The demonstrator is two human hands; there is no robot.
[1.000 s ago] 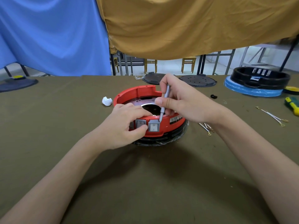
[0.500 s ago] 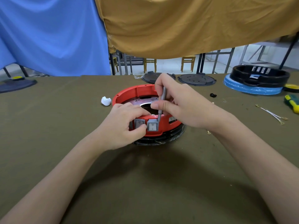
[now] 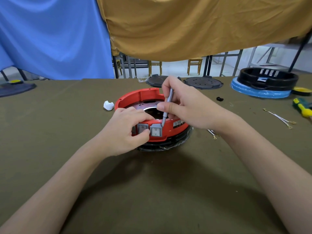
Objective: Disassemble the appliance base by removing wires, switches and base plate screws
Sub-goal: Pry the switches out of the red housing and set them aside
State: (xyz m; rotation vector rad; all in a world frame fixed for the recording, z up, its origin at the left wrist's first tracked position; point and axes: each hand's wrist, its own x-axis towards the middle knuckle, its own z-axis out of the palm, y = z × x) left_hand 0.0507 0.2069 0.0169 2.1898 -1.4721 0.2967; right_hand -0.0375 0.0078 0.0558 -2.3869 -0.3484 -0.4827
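Red base (image 3: 168, 130) mid-counter, two switches (image 3: 156, 131) facing near edge. Left hand (image 3: 125, 130) pinching left switch; right hand (image 3: 187, 108) gripping gray tool (image 3: 167, 107) (tip at switch corner). Lever gently, steadying base.

The left hand (image 3: 125, 130) covers part of the red base (image 3: 143, 97) and its left switch (image 3: 142, 128); the base's label (image 3: 179, 123) is too small to read.
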